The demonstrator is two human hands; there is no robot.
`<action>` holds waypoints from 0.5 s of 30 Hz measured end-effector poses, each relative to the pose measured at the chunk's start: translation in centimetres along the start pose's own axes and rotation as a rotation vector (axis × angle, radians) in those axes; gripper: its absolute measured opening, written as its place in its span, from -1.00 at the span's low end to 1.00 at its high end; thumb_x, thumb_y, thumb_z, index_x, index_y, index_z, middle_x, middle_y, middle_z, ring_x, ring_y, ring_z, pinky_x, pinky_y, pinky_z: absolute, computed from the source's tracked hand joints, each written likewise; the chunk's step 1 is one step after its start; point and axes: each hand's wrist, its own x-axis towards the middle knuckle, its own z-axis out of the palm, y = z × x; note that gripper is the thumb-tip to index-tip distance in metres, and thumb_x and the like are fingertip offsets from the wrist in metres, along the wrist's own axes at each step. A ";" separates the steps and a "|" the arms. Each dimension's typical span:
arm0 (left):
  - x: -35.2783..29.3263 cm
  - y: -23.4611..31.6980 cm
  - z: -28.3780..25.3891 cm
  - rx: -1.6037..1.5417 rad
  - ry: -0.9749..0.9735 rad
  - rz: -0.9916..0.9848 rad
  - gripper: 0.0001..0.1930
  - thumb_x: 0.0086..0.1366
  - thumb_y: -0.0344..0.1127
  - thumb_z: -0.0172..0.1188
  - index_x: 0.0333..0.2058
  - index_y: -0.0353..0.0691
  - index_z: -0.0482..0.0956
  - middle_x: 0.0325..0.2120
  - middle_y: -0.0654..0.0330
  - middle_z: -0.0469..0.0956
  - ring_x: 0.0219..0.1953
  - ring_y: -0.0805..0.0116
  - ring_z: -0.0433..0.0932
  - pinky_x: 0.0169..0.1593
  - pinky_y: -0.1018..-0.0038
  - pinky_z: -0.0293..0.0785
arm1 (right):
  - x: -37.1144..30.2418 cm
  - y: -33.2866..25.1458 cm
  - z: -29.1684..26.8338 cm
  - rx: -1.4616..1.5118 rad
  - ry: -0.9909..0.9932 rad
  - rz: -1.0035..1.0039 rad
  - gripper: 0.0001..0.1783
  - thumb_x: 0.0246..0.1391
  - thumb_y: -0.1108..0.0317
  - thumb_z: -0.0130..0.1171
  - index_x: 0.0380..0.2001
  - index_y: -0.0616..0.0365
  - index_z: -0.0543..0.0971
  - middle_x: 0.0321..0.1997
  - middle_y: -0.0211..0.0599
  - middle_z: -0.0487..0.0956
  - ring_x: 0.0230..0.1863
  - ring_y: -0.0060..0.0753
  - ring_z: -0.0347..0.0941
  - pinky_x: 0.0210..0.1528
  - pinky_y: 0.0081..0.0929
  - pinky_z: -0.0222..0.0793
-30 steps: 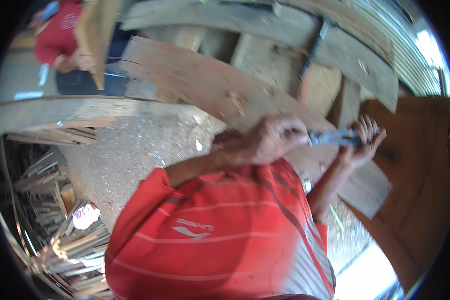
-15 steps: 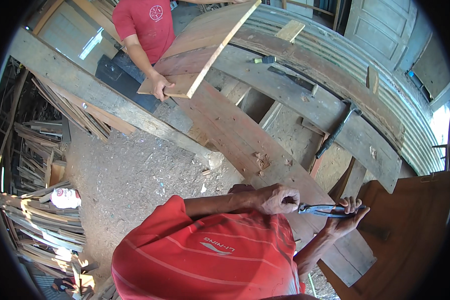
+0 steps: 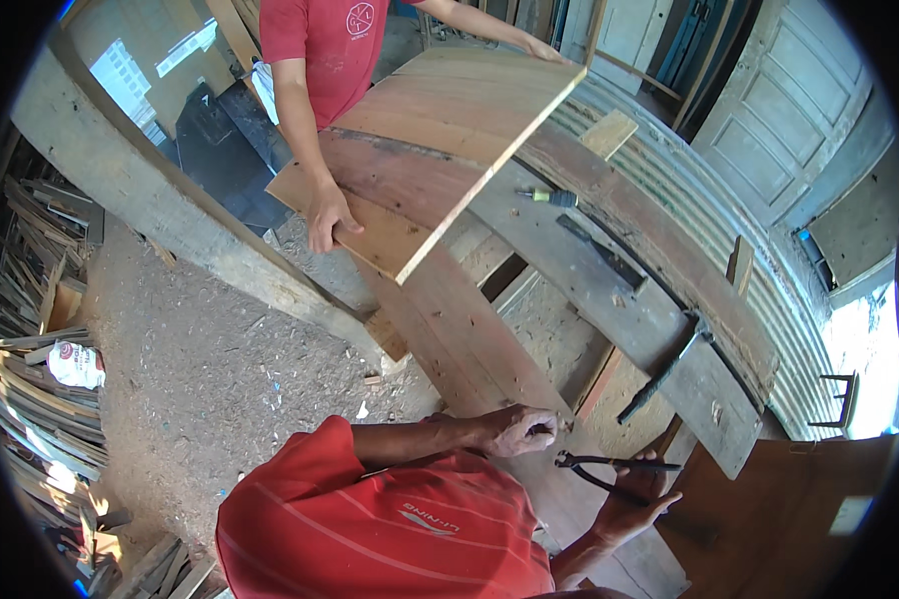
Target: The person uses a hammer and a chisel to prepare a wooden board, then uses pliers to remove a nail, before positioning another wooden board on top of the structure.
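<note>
My right hand (image 3: 641,491) grips a pair of dark metal pincers (image 3: 609,465) by their handles, which are spread apart. The jaws point left, toward my left hand (image 3: 525,430). That hand is closed, thumb and fingers curled together over the near wooden plank (image 3: 469,339); what they hold, if anything, is too small to make out. A gap separates it from the pincer jaws. Across from me a co-worker in a red shirt (image 3: 320,60) holds a wide wooden panel (image 3: 449,100) by two edges, tilted above the planks.
On the far plank (image 3: 714,419) lie a hammer (image 3: 666,367), a flat dark tool (image 3: 601,252) and a yellow-green handled tool (image 3: 547,197). A thick beam (image 3: 190,220) crosses at left. Scrap wood (image 3: 45,399) is piled beyond the floor. A brown board (image 3: 769,519) stands at right.
The pincers' handles have spread wider, and their jaws have come away from my left hand. The co-worker's panel has shifted nearer and to the right. The whole view has shifted.
</note>
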 end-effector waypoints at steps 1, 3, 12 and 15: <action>-0.1 0.1 -1.5 -0.031 0.059 -0.093 -0.84 0.41 -0.31 0.16 -0.20 -0.29 0.51 -0.42 0.16 0.53 -0.37 0.30 0.55 -0.25 0.32 0.47 | 0.0 0.6 0.4 -0.034 0.022 0.005 -0.21 0.36 -0.35 -0.15 0.16 0.20 0.50 0.08 -0.13 0.60 0.06 -0.27 0.55 -0.10 -0.35 0.51; -0.1 -3.8 -3.5 0.271 0.332 0.100 -0.88 0.39 -0.33 0.17 -0.23 -0.26 0.50 -0.45 0.12 0.51 -0.40 0.21 0.55 -0.30 0.27 0.47 | -0.2 1.8 1.7 -0.149 0.075 -0.001 -0.18 0.35 -0.37 -0.16 0.16 0.21 0.49 0.04 -0.11 0.61 0.05 -0.27 0.55 -0.12 -0.34 0.54; 0.0 -7.3 -9.4 0.499 0.435 0.312 -0.91 0.31 -0.39 0.23 -0.30 -0.15 0.48 -0.46 0.13 0.52 -0.42 0.08 0.55 -0.36 0.22 0.46 | -1.5 7.5 7.8 -0.874 -0.056 -0.181 -0.19 0.38 -0.34 -0.17 0.12 0.28 0.49 -0.10 -0.16 0.61 -0.16 -0.38 0.54 -0.25 -0.47 0.52; -0.5 -7.2 -9.8 0.413 0.388 0.263 -0.88 0.27 -0.42 0.26 -0.27 -0.18 0.48 -0.45 0.09 0.53 -0.39 0.04 0.57 -0.34 0.20 0.47 | -1.9 9.1 10.9 -0.977 -0.054 -0.216 -0.25 0.38 -0.32 -0.12 0.02 0.25 0.56 -0.14 -0.21 0.61 -0.15 -0.41 0.51 -0.27 -0.48 0.46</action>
